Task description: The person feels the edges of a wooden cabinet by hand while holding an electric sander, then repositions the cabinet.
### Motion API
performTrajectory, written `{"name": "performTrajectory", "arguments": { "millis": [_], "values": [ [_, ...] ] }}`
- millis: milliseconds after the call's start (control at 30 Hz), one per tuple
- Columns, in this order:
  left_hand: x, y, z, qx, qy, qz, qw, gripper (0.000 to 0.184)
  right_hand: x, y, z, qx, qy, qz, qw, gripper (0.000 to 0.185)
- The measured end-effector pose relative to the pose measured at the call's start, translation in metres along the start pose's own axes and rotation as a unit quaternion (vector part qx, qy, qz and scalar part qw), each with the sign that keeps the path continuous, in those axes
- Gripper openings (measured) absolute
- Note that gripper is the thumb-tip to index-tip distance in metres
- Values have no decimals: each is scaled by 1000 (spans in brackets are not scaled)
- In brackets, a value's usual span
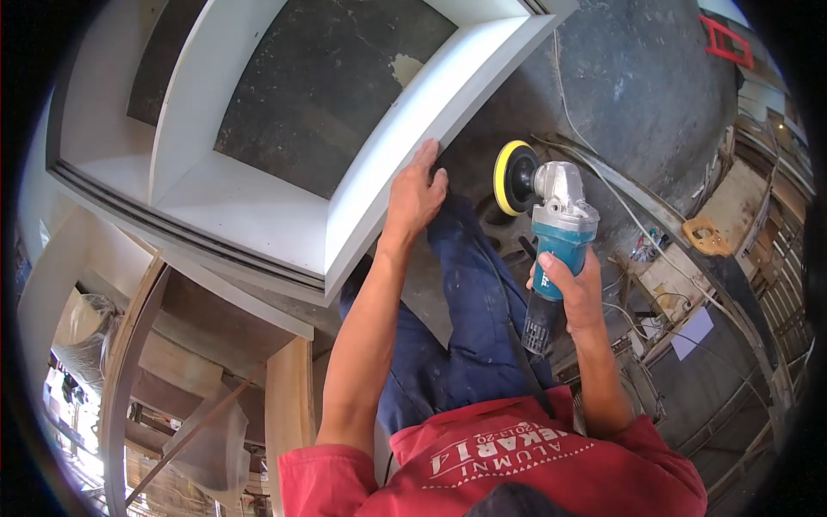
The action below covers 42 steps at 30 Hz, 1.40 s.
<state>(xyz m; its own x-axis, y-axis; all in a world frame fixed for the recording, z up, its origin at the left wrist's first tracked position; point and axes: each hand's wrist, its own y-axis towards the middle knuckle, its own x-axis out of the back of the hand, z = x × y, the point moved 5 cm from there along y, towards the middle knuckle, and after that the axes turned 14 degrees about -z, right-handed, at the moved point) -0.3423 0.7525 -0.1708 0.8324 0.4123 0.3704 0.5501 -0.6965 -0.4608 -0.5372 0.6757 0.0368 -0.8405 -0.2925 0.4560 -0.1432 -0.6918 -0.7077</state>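
Note:
My right hand [579,289] is wrapped round the teal body of an angle grinder [564,226], held upright over the floor to the right of my legs. A round pad with a yellow rim [510,178] faces left from its silver head, apart from any surface. My left hand [417,194] lies with its fingers spread on the edge of a large white frame [366,214], and holds nothing. The frame has white inner panels and a dark grooved edge along its lower side.
Wooden panels [289,392] and plastic-wrapped items stand at the lower left. A handsaw handle [705,235], a long metal strip, cables and scrap wood are on the right. Farther back on the grey floor [637,69] lies a red frame [728,41].

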Motion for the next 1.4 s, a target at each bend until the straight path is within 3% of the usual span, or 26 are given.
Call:
{"name": "performTrajectory", "arguments": {
  "millis": [167, 233, 267, 333, 367, 433, 467, 533, 733, 833, 967, 1067, 1133, 1167, 1200, 1267, 1400],
  "values": [
    [17, -11, 1, -37, -37, 27, 998, 55, -4, 8, 4, -8, 3, 4, 1000, 50],
    [31, -24, 13, 52, -126, 1, 991, 54, -4, 11, 6, -9, -4, 7, 1000, 50],
    [43, -38, 22, 55, -124, -7, 991, 54, -9, 7, 6, -4, -14, 23, 1000, 50],
    [74, -78, 52, 138, -11, -155, 978, 55, -17, 5, 8, -10, -32, 55, 998, 51],
    [83, -102, 71, 149, -6, -163, 975, 55, -21, 5, 13, 22, -67, 54, 996, 52],
    [109, -154, 115, 126, 207, -182, 953, 57, -33, 2, 24, 73, -135, 65, 986, 56],
    [119, -178, 131, 136, 208, -188, 950, 57, -41, 0, 28, 73, -141, 76, 984, 56],
    [135, -217, 152, 194, 223, -143, 945, 59, -61, -10, 37, 186, -253, 100, 944, 61],
    [149, -224, 135, 178, 182, -147, 956, 54, -124, -56, 10, 227, -391, 146, 880, 60],
    [172, -229, 135, 202, 88, -156, 963, 42, -156, -84, -18, 242, -430, 158, 855, 59],
    [193, -267, 153, 256, -35, -163, 952, 41, -184, -112, -51, 249, -473, 166, 829, 62],
    [207, -318, 202, 255, -21, -182, 950, 48, -216, -133, -73, 254, -505, 168, 808, 62],
    [203, -352, 221, 254, 122, -134, 950, 65, -227, -141, -82, 254, -532, 167, 791, 61],
    [193, -367, 233, 330, 61, -72, 939, 82, -232, -144, -85, 245, -538, 165, 790, 61],
    [183, -375, 234, 334, 52, -73, 938, 82, -232, -143, -86, 237, -542, 163, 790, 60],
    [185, -378, 236, 428, -16, -69, 901, 87, -241, -149, -93, 232, -555, 163, 782, 60],
    [177, -381, 245, 435, -13, -74, 897, 87, -249, -154, -103, 234, -574, 164, 768, 60]
  ]
}}
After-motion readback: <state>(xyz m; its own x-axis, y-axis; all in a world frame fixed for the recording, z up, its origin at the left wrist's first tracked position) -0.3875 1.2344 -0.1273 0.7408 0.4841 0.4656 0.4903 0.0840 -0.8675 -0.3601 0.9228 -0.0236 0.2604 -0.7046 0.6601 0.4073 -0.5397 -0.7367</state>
